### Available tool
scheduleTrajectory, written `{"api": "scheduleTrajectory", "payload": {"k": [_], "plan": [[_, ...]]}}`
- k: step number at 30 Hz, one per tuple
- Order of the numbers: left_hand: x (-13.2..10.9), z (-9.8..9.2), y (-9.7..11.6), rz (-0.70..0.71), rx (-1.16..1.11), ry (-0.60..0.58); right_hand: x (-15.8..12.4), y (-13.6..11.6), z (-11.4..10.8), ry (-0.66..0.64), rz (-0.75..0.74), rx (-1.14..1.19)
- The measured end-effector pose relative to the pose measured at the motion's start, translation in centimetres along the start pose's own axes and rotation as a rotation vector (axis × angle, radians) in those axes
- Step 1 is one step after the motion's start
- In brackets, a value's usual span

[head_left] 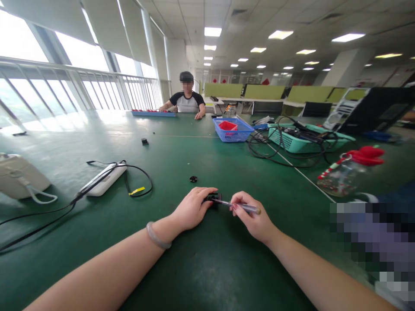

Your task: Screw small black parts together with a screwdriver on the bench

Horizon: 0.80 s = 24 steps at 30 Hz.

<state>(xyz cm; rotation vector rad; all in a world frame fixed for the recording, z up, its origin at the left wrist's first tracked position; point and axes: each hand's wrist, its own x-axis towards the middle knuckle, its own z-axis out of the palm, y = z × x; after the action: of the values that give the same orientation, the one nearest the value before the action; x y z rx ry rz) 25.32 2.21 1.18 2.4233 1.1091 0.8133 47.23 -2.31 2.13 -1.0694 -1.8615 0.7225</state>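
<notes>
My left hand [194,207] grips a small black part [216,197] on the green tabletop [207,268], with its fingers over the part's left side. My right hand [251,216] is closed around the handle of a screwdriver [248,208], held nearly level. The screwdriver's thin shaft points left, and its tip meets the black part; the exact contact spot is too small to make out. Just beyond my left hand lies a small round black piece [193,179]. Farther back sits a small black block [144,141].
On the left are a white power strip [108,178] with black cables and a pale bag [21,175]. To the right stand a blue basket [233,134], a teal basket [292,144] with cables, and a red-lidded bottle [348,172]. Another person [187,99] sits at the far end.
</notes>
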Motion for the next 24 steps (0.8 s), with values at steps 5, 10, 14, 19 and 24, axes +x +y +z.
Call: {"api": "scheduleTrajectory", "payload": {"k": [5, 10, 14, 19, 24], "plan": [[0.1, 0.0, -0.2, -0.077, 0.15, 0.053, 0.0, 0.9, -0.1, 0.194, -0.019, 0.24], [-0.2, 0.4, -1.2, -0.16, 0.342, -0.003, 0.4, 1.6, -0.2, 0.226, 0.037, 0.218], [-0.4, 0.3, -1.2, -0.147, 0.408, -0.011, 0.4, 1.6, -0.3, 0.215, 0.055, 0.185], [-0.1, 0.0, -0.3, -0.156, 0.312, 0.032, 0.3, 1.6, -0.3, 0.199, 0.054, 0.117], [-0.3, 0.2, -0.2, -0.072, 0.19, -0.031, 0.4, 1.5, -0.1, 0.214, 0.064, 0.088]]}}
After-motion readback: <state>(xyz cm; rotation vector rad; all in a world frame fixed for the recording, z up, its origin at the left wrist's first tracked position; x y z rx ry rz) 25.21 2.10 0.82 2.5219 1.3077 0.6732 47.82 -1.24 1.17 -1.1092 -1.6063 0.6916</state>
